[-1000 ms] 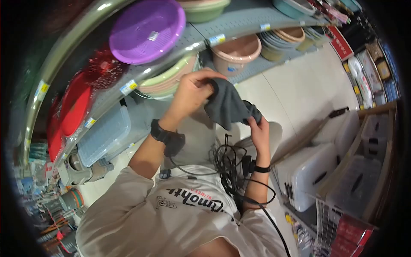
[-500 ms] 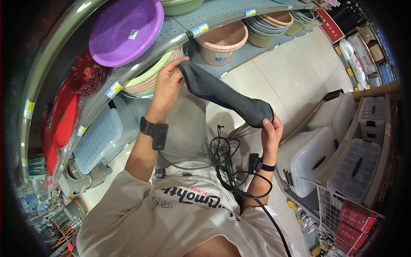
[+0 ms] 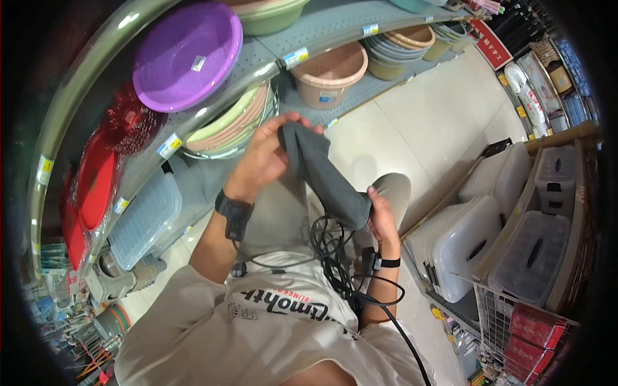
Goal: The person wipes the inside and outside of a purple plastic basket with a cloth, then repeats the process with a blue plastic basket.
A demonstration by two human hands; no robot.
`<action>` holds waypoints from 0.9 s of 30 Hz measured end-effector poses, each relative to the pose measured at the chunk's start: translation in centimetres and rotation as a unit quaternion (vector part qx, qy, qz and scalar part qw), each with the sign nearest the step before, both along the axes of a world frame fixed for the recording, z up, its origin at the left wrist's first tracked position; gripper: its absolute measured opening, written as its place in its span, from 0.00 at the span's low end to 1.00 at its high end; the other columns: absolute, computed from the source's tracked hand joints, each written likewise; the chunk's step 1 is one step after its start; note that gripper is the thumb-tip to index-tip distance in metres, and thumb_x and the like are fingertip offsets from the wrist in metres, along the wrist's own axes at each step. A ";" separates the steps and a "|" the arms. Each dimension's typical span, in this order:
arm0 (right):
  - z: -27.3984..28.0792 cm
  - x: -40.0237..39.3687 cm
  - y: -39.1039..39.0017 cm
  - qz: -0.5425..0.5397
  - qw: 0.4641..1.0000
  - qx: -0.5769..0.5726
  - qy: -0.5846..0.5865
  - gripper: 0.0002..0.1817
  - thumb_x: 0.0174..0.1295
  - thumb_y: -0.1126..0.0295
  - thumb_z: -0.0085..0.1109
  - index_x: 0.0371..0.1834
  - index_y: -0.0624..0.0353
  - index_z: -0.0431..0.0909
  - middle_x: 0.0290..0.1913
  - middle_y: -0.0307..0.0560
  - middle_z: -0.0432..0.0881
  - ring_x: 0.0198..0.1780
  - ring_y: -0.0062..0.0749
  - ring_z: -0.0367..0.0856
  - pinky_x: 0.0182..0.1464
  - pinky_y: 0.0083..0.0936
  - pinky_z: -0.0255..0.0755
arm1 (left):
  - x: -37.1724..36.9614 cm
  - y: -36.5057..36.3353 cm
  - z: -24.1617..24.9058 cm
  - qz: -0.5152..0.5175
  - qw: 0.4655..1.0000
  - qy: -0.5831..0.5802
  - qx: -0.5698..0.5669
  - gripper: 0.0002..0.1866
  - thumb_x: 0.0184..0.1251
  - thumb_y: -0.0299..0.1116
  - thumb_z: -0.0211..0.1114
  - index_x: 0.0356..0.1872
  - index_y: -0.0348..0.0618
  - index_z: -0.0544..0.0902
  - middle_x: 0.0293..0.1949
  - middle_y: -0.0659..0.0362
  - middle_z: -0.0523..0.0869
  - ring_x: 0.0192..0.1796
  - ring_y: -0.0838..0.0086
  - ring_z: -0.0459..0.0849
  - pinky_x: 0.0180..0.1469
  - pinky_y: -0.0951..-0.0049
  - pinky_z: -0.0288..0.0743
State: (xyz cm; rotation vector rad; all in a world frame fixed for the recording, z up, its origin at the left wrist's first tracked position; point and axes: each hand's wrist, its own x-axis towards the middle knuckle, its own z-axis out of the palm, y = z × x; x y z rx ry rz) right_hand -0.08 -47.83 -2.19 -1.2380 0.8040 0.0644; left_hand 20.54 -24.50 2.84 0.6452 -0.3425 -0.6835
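Note:
A long strip of dark grey cloth (image 3: 329, 177), possibly a fabric sleeve, stretches at a slant between my two hands. My left hand (image 3: 265, 156) grips its upper end, with the cloth partly folded there. At the lower end, my right hand (image 3: 382, 217) pinches it between thumb and fingers. Black cables (image 3: 331, 248) hang in a tangle over my lap just below the cloth. Each wrist carries a black strapped device.
A purple basin (image 3: 188, 56) and a pink bucket (image 3: 329, 74) stand on the curved shelf ahead, beside stacked basins and buckets. Clear plastic boxes (image 3: 460, 244) fill the rack at right, above a wire basket (image 3: 492, 315). Tiled floor (image 3: 412, 128) runs between.
Both hands have come closer together and lower, toward my body. The cloth, stretched wide before, now hangs more steeply and is folded at its upper end.

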 end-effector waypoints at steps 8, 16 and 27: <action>-5.5 1.2 0.3 0.114 0.966 0.221 -0.070 0.29 0.81 0.64 0.51 0.81 0.65 0.68 0.72 0.49 0.79 0.69 0.29 0.78 0.73 0.25 0.69 | -1.7 -1.0 -0.3 -0.050 0.996 0.055 -0.042 0.17 0.78 0.30 0.66 0.63 0.44 0.77 0.59 0.52 0.83 0.69 0.50 0.81 0.74 0.48 0.76; -3.4 1.1 -0.1 0.031 0.988 -0.024 -0.151 0.24 0.71 0.81 0.55 0.70 0.62 0.82 0.57 0.41 0.89 0.50 0.16 0.83 0.56 0.16 0.74 | -0.6 1.1 -2.1 -0.047 0.974 -0.054 0.214 0.26 0.86 0.51 0.55 0.73 0.44 0.73 0.65 0.54 0.82 0.69 0.65 0.81 0.73 0.56 0.75; 1.7 -2.0 -3.1 -0.110 0.905 -0.316 -0.262 0.19 0.67 0.80 0.69 0.61 0.63 0.88 0.52 0.41 0.91 0.51 0.22 0.83 0.60 0.23 0.75 | -1.0 2.6 -2.2 -0.045 0.954 -0.018 0.296 0.35 0.87 0.63 0.45 0.76 0.46 0.74 0.69 0.58 0.82 0.67 0.68 0.82 0.66 0.59 0.78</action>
